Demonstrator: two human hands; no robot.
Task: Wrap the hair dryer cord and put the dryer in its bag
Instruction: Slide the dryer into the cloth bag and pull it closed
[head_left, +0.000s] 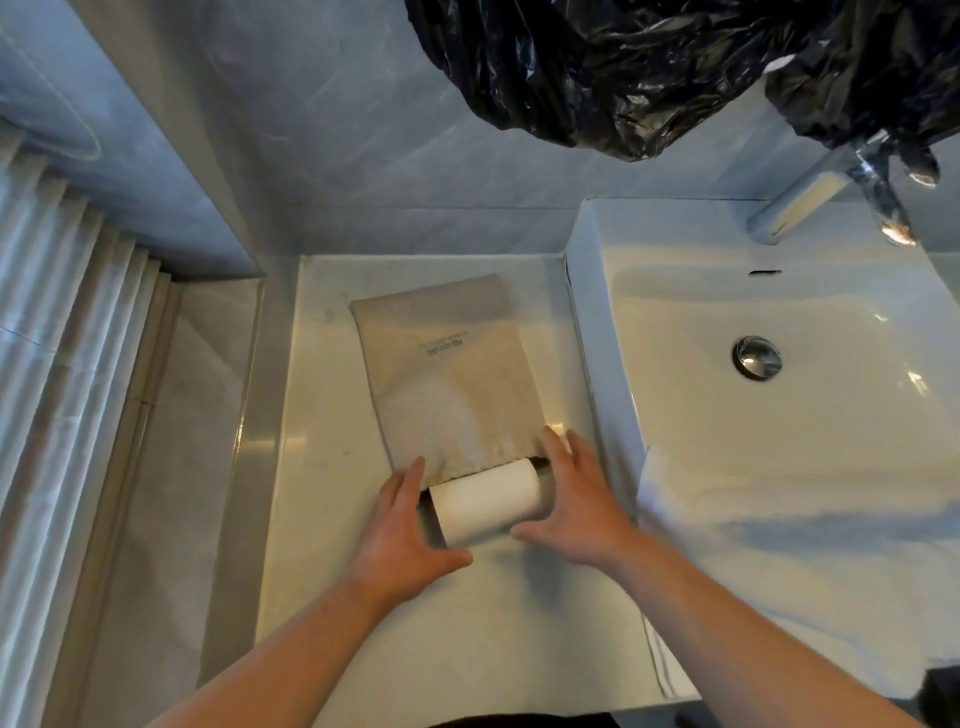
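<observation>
Item under inspection: the hair dryer (485, 501), a white barrel, lies on the counter (332, 415) just left of the sink (587, 291). Its far end is inside the mouth of a beige cloth bag (447, 364); its near end is exposed. No cord is visible, so it cannot be confirmed from here whether the cord is wrapped.

The left hand (402, 540) is on the side of the dryer away from the sink, and the right hand (576, 499) is on the sink side. The hands are apart. Each has nearly straight fingers lying along an edge of the bag mouth and a thumb at the barrel's near end. Assessment: this placement holds the mouth wide and steadies the barrel for insertion. The bag lies flat, which appears to give the dryer a straight path in.

Markings: two short lines of dark print on the bag, upside down to the viewer and too small to read. No brand legible on the dryer.
</observation>
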